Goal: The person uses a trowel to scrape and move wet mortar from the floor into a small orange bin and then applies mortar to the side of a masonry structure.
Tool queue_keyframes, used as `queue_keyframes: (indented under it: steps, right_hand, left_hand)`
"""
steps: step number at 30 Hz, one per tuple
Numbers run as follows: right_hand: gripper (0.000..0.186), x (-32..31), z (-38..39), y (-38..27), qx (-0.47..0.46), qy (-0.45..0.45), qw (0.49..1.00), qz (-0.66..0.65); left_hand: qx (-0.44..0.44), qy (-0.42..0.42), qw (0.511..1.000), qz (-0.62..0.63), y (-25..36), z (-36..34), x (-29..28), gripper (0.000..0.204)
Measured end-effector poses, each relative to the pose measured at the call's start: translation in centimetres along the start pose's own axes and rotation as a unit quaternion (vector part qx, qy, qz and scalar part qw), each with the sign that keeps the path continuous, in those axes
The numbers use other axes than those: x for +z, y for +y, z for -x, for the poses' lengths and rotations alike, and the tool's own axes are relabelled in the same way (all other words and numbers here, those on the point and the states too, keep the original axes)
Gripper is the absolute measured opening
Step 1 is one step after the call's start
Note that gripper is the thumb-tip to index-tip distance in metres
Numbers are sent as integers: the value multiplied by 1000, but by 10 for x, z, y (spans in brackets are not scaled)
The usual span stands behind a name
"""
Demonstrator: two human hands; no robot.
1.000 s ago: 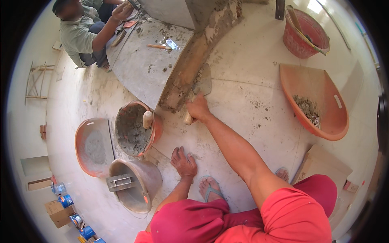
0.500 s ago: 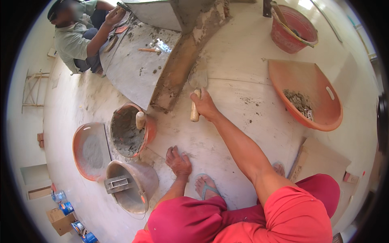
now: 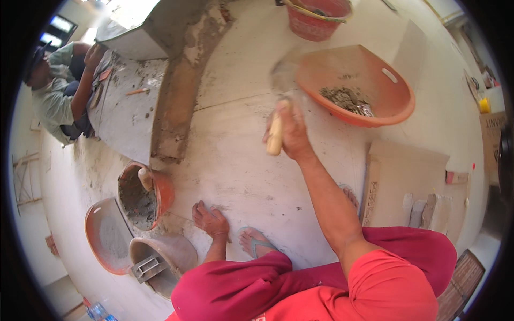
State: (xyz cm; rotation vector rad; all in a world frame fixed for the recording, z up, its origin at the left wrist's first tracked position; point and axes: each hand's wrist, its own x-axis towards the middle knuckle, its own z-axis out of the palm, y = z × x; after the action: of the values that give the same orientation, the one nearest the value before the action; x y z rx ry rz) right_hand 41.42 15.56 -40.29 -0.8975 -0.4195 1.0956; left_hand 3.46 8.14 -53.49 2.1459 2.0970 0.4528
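Observation:
My right hand (image 3: 294, 131) is closed around the wooden handle of a trowel (image 3: 275, 134). The trowel's blade is smeared by motion and reaches toward the left edge of an orange scoop-shaped tub (image 3: 397, 101). Inside that tub lies a heap of crumbly grey mortar (image 3: 342, 97). My left hand (image 3: 212, 220) rests on the pale floor with its fingers spread, holding nothing, just in front of my left sandalled foot (image 3: 254, 242).
Left of my left hand stand an orange bucket (image 3: 165, 191) of wet mortar, a greyish bucket (image 3: 184, 251) with a float across its rim, and a tub (image 3: 95, 227) of grey powder. A co-worker (image 3: 56, 104) crouches behind a grey slab (image 3: 126, 115). Cardboard (image 3: 401, 160) lies right.
My right hand has carried the trowel from beside the brown slab edge rightward to the orange tub. The view has swung right. My left hand stays on the floor.

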Motion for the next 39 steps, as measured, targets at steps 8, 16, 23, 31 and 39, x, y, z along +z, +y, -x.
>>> queue_keyframes:
  steps: [8, 16, 23, 31, 39]
  right_hand:
    - [43, -50, 63, 14, 47, 58, 842, 534]
    - [56, -133, 83, -77, 49, 118, 642, 756]
    - [55, -149, 60, -83, 45, 175, 570, 802]
    - [54, -137, 72, -48, 144, 252, 534, 795]
    - [47, -99, 56, -49, 237, 164, 761, 581]
  left_hand:
    - [-32, 15, 999, -39, 9, -4, 5, 53]
    - [-32, 17, 999, -29, 0, -4, 6, 54]
    - [-21, 20, 1000, -7, 2, -6, 6, 53]
    - [-29, 23, 999, 7, -4, -4, 2, 50]
    - [-31, 21, 999, 17, -2, -5, 0, 50]
